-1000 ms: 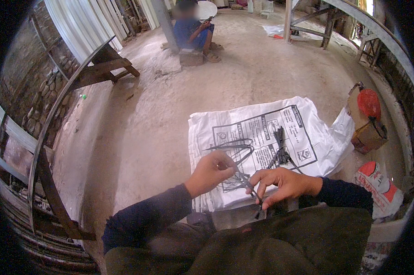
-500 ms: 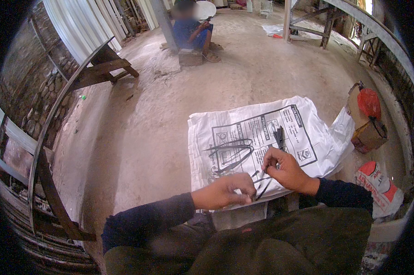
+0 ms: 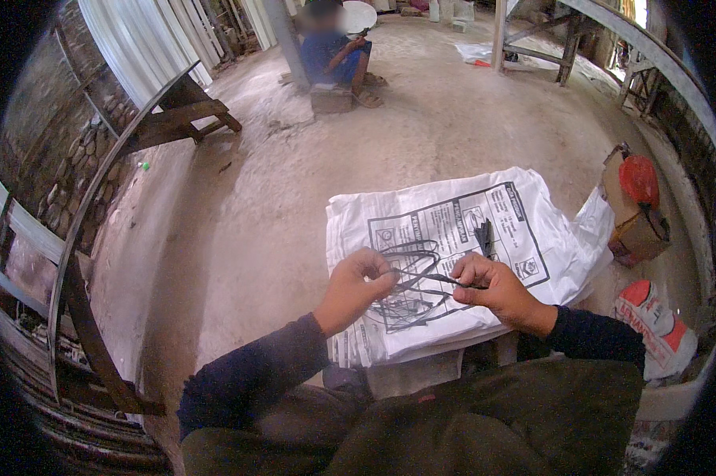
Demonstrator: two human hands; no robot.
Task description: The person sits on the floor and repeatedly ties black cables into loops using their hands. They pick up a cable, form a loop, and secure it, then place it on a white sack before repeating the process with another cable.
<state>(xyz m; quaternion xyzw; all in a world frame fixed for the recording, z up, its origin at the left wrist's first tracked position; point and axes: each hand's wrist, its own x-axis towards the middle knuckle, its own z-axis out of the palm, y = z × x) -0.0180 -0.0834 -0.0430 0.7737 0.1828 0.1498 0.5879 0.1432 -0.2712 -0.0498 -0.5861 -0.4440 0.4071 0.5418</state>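
Note:
A thin black strip [image 3: 429, 276] runs between my two hands, above a printed white sack [image 3: 348, 218]. My left hand [image 3: 353, 289] pinches it between thumb and fingers at the left. At the other side, my right hand [image 3: 501, 293] grips it with curled fingers. More loose black strips [image 3: 412, 324] lie in loops on the sack under and between the hands. A small bundle of black strips [image 3: 483, 236] rests beyond my right hand. Whether the held strip joins the loops is unclear.
A cardboard box [image 3: 643, 234] with a red plastic bag [image 3: 638, 179] stands right of the sack. Nearer lies a red-and-white bag [image 3: 655, 325]. Wooden benches stand at left [image 3: 179, 119] and far right [image 3: 568, 51]. Another person [image 3: 332, 59] sits beside a post at the back.
My left hand has moved up and away from my body, left of the right hand. The black strip now stretches between both hands. My right hand has barely shifted.

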